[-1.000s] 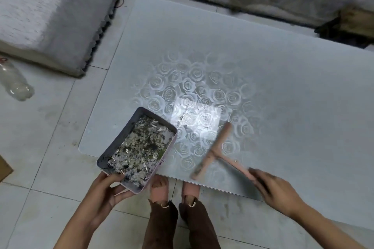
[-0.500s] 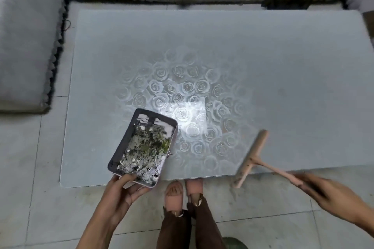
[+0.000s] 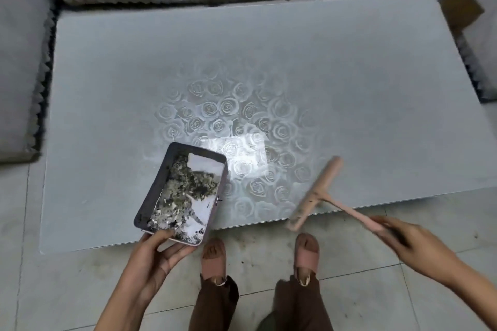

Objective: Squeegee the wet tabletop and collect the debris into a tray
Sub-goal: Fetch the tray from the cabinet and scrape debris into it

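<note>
Head cam: left hand point(image 3: 158, 247) grips the tray point(image 3: 150, 191) at its near short end, thumb over the rim, fingers underneath. The tray sits over the near edge of the tabletop point(image 3: 349, 75), left of centre, far end pointing into the table; can't tell if it rests on the surface or is held just off it. Debris point(image 3: 188, 185) inside is a wet grey-green clump, mostly mid-tray, with bare white tray floor showing at the far corner and the near right. Right hand point(image 3: 403, 239) is motion-blurred, fingers curled round the end of the pink squeegee point(image 3: 314, 195) handle. The blade runs diagonally, far end over the tabletop, near end past the table's front edge above the floor point(image 3: 269, 250); blade contact with the surface not readable. A bright glare patch on the rose pattern point(image 3: 228, 110) lies just right of the tray. My feet in pink sandals point(image 3: 306, 252) stand on the tiles below the table edge.
</note>
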